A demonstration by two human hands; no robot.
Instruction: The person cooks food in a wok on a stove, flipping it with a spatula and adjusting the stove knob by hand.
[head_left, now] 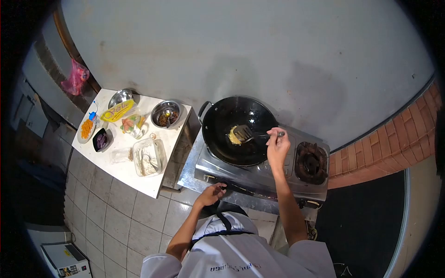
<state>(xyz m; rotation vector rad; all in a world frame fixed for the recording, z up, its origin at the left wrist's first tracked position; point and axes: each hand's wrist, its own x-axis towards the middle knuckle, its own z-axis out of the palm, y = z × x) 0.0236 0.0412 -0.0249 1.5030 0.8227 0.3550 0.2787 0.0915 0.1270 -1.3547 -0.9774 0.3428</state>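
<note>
A black wok [222,111] stands on the left burner of a metal gas stove [208,167]. My right hand [278,144] is closed around the handle of a slotted spatula [244,133], whose blade touches a small yellow piece of food [234,135] in the wok. Down at the stove's front edge, left of its middle, is my left hand [212,193]. Its fingers are bent near the front panel, and whether they grip anything there is too small to tell.
On the left, a white table [125,164] holds a metal bowl [165,114], a glass container of white powder [147,158], a dark bowl [100,140], a plate of orange pieces [86,130] and a yellow packet [117,111]. A second burner [311,162] lies right of the wok.
</note>
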